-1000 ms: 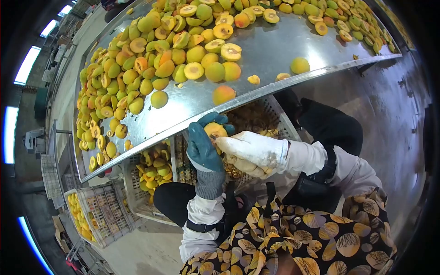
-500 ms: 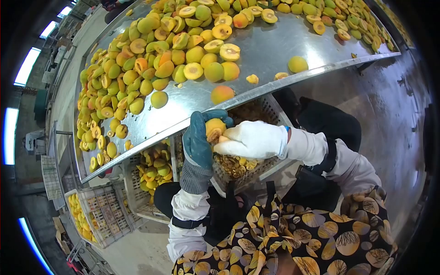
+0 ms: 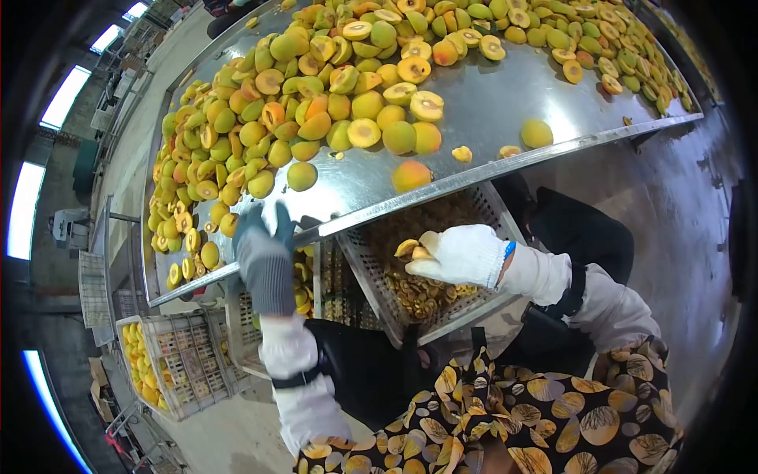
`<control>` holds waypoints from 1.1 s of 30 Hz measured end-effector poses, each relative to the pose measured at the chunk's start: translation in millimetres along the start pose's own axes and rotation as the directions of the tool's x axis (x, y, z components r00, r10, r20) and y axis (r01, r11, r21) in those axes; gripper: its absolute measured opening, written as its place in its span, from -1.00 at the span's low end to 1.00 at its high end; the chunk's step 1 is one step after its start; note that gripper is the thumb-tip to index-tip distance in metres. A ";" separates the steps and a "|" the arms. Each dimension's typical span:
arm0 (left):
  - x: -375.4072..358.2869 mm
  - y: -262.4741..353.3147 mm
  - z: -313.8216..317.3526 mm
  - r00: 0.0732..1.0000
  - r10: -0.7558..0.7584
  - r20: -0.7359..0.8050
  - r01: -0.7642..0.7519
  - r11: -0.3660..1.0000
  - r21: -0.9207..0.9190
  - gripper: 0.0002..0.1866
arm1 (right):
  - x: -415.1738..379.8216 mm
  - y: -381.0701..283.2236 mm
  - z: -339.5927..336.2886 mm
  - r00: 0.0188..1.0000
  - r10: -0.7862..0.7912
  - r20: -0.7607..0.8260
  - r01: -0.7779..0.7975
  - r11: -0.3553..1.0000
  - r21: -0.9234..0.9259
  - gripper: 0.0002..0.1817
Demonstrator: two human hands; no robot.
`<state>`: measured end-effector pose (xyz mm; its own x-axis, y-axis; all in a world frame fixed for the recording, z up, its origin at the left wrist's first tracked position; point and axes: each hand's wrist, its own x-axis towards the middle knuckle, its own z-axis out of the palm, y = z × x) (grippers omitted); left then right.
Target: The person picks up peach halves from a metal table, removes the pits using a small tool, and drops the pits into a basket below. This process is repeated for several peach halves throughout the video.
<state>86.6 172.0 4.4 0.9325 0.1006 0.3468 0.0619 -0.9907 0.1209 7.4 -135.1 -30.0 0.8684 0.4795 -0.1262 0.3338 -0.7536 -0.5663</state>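
My left hand (image 3: 265, 231), in a teal rubber glove with a grey cuff, is over the near edge of the metal table (image 3: 474, 95). It is blurred, but thumb and fingers look apart with nothing visible between them. Halved yellow-green peaches (image 3: 302, 176) lie near its fingertips. My right hand (image 3: 462, 254), in a white cloth glove, is closed around a small orange-yellow peach piece (image 3: 407, 248). Whether a tool is also in that grip is hidden. Below it stands a plastic crate (image 3: 371, 284) with brownish-yellow pit pieces (image 3: 426, 294) inside.
Peach halves are heaped along the table's far and left sides. To the lower left, another crate (image 3: 189, 371) holds yellow fruit, and a further crate (image 3: 243, 332) sits partly under the table edge. Part of another person (image 3: 229, 12) shows at the top.
My left hand has let go of the peach half and moved left to the table edge. My right hand stays above the crate, now apart from the left. The view has shifted slightly.
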 end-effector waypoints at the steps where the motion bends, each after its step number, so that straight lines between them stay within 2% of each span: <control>1: 13.9 18.0 12.1 0.999 -0.040 0.012 0.041 0.996 -0.074 -0.44 | 0.1 0.5 3.5 0.999 -0.030 -0.043 0.031 0.999 0.024 -0.40; 3: 47.6 29.3 55.6 0.991 0.074 0.115 -0.070 0.997 -0.034 -0.33 | 0.8 -1.6 -3.2 0.999 -0.003 0.049 0.004 1.000 -0.030 -0.40; 4: 67.4 33.8 83.0 0.967 0.047 0.249 -0.066 0.995 0.070 -0.34 | 2.0 -1.7 -7.4 0.996 0.016 0.088 -0.011 0.998 -0.059 -0.39; 5: 77.3 28.6 90.5 0.960 0.069 0.272 -0.087 0.995 0.057 -0.36 | 3.3 -0.8 -10.5 0.992 0.027 0.119 -0.023 0.999 -0.040 -0.40; 6: 85.9 27.8 88.0 0.950 0.092 0.298 -0.111 0.993 0.045 -0.37 | 4.9 0.2 -13.0 0.996 0.017 0.093 -0.022 0.998 0.054 -0.39; 7: 86.7 27.8 87.4 0.935 0.007 0.353 0.054 0.985 -0.163 -0.39 | 5.7 0.5 -13.9 0.998 0.008 0.070 -0.018 0.988 0.151 -0.38; 8: 80.7 21.7 84.3 0.901 -0.069 0.429 0.232 0.911 -0.342 -0.40 | 5.2 -0.3 -13.1 0.999 -0.003 0.052 -0.010 0.967 0.253 -0.38; 9: 74.0 18.2 74.9 0.852 -0.124 0.509 0.403 0.775 -0.486 -0.42 | 6.2 -0.3 -20.3 0.970 0.050 0.239 -0.178 0.814 0.552 -0.26; 10: 54.0 9.9 59.8 0.827 0.084 0.556 0.470 0.440 -0.765 -0.52 | 8.0 -4.3 -35.9 0.929 0.073 0.362 -0.315 0.669 0.673 -0.23; 12: 14.5 33.6 36.2 0.884 0.304 0.355 0.270 0.288 -0.919 -0.45 | 6.3 -17.6 -57.8 0.797 0.029 0.603 -0.585 0.286 0.759 -0.17; 13: -5.5 45.3 24.6 0.883 0.403 0.242 0.182 0.181 -0.967 -0.41 | 2.7 -19.8 -50.6 0.803 -0.111 0.586 -0.590 -0.013 0.807 -0.16; 14: -19.8 56.1 21.8 0.845 0.380 0.376 0.425 -0.048 -0.904 -0.37 | 6.5 -20.0 -49.3 0.796 -0.245 0.554 -0.588 -0.094 0.803 -0.20; 15: -34.2 66.8 18.9 0.790 0.350 0.504 0.602 -0.289 -0.744 -0.33 | 6.8 -19.6 -44.9 0.791 -0.250 0.558 -0.596 -0.109 0.795 -0.23; 16: -44.4 75.6 22.1 0.734 0.375 0.566 0.675 -0.495 -0.546 -0.32 | 7.2 -19.6 -42.4 0.787 -0.256 0.561 -0.602 -0.122 0.789 -0.25; 17: -53.7 81.4 28.1 0.733 0.270 0.624 0.671 -0.434 -0.601 -0.22 | 6.6 -22.5 -41.9 0.829 -0.164 0.535 -0.545 -0.018 0.838 -0.28; 18: -60.2 92.4 17.8 0.715 0.175 0.677 0.680 -0.400 -0.614 -0.28 | 5.5 -26.4 -40.5 0.866 -0.077 0.494 -0.488 0.092 0.868 -0.31; 19: -68.7 93.1 25.7 0.810 0.135 0.570 0.585 -0.230 -0.778 -0.30 | 4.1 -30.2 -38.7 0.898 0.004 0.440 -0.431 0.205 0.879 -0.34; 20: -73.1 91.5 32.8 0.860 0.125 0.494 0.508 -0.128 -0.852 -0.32 | 5.3 -30.7 -31.6 0.953 0.133 0.274 -0.304 0.441 0.845 -0.41; 21: -76.3 91.7 36.9 0.903 0.113 0.414 0.419 -0.023 -0.908 -0.34 | 9.8 -27.8 -23.6 0.989 0.144 0.015 -0.110 0.682 0.723 -0.41; 22: -78.1 91.0 39.7 0.915 0.109 0.388 0.390 -0.001 -0.921 -0.36 | 12.5 -25.4 -18.0 0.968 0.080 -0.238 0.052 0.864 0.500 -0.42; 25: -83.7 100.2 30.8 0.961 0.088 0.263 0.251 0.127 -0.960 -0.39 | 6.5 -30.2 -32.0 0.991 0.105 -0.080 -0.067 0.923 0.379 -0.44; 27: -83.1 94.0 39.6 0.944 0.183 0.276 0.309 -0.186 -0.933 -0.40 | -0.3 -27.9 -33.0 0.984 0.063 -0.165 -0.040 0.989 0.139 -0.48; 28: -77.5 76.1 58.6 0.909 0.292 0.296 0.410 -0.510 -0.756 -0.41 | -3.4 -25.3 -33.8 0.979 0.031 -0.203 -0.029 1.000 0.011 -0.50; 29: -75.1 59.0 76.1 0.876 0.399 0.269 0.481 -0.744 -0.463 -0.41 | 0.7 -7.1 -20.1 0.943 -0.064 -0.326 0.038 0.996 -0.083 -0.51; 30: -72.1 55.8 74.1 0.878 0.407 0.252 0.479 -0.734 -0.481 -0.42 | -1.6 -0.4 -24.0 0.956 -0.062 -0.288 0.046 0.997 -0.062 -0.52; 31: -70.8 54.7 69.5 0.879 0.414 0.238 0.476 -0.726 -0.496 -0.42 | -1.1 -6.7 -25.4 0.943 -0.038 -0.330 0.026 0.999 -0.041 -0.52; 32: -74.4 74.8 49.3 0.912 0.161 0.377 0.393 -0.606 -0.691 -0.43 | -0.6 -15.9 -25.4 0.929 -0.013 -0.369 0.007 1.000 -0.018 -0.52; 33: -78.0 94.9 29.2 0.869 -0.105 0.484 0.409 -0.400 -0.820 -0.44 | -1.8 -22.5 -24.3 0.926 -0.056 -0.373 0.055 0.998 -0.014 -0.53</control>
<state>30.1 67.4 -38.3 0.9757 0.1477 -0.1616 0.0643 0.5123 0.8564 7.2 -130.0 2.8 0.9224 0.3187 0.2183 0.3858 -0.7321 -0.5614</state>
